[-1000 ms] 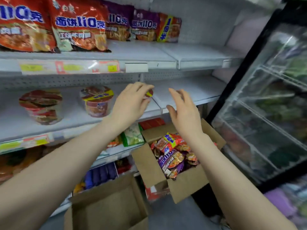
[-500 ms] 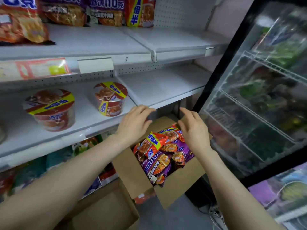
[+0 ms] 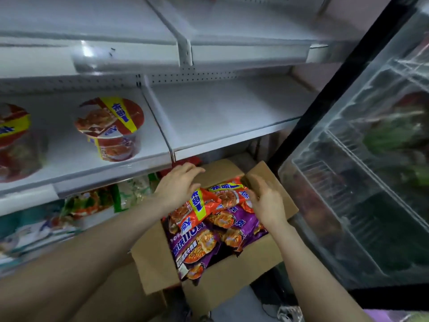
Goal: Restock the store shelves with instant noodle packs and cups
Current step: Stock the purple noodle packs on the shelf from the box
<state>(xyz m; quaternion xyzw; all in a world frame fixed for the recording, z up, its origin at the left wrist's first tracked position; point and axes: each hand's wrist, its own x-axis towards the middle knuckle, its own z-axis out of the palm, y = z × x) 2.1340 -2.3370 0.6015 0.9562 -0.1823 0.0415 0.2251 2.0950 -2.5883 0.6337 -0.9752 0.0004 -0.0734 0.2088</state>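
An open cardboard box (image 3: 156, 259) sits in the lower middle of the frame, below the front edge of the middle shelf (image 3: 222, 117), and it is full of noodle packs: an orange pack (image 3: 197, 211) lies on top towards the left, with purple packs (image 3: 196, 251) under and in front of it. The left hand (image 3: 178, 184) hangs palm down over the back left of the box, fingers straight and loosely spread, holding nothing. The right hand (image 3: 267, 202) is at the right side of the box beside its raised flap, fingers bent loosely against a second orange pack; whether it grips that pack cannot be told. On the middle shelf, at the left of the frame, a noodle cup (image 3: 111, 129) stands upright, and another cup (image 3: 14, 140) is cut off by the left edge. The shelf overhangs the back of the box. Bagged goods (image 3: 92, 202) lie on the lower shelf at the left. A glass-door fridge (image 3: 362, 163) fills the right of the frame, close beside the box.
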